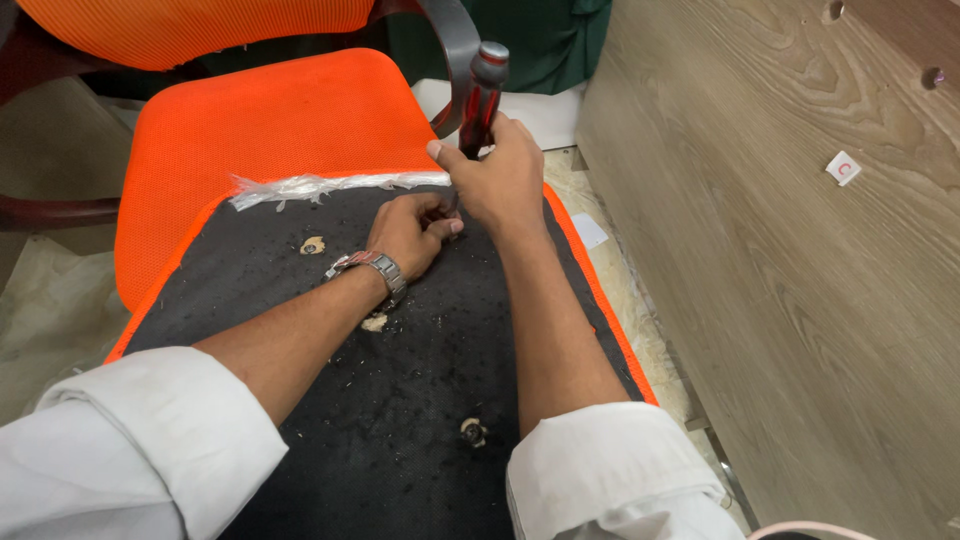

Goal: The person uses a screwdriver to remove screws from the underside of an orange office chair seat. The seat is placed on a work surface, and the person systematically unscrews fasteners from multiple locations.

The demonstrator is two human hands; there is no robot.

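On the black seat underside [300, 290], the right hand [500, 180] grips an upright screwdriver [480, 100]; the left hand [410, 232], curled, steadies its tip just beside.

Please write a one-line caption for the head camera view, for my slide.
Right hand grips a red-handled screwdriver upright over the black fabric panel edged in orange mesh, left hand beside its tip.

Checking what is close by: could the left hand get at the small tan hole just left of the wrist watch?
Probably yes: the left hand rests on the black underside, and the tan hole lies uncovered beside it, nothing between.
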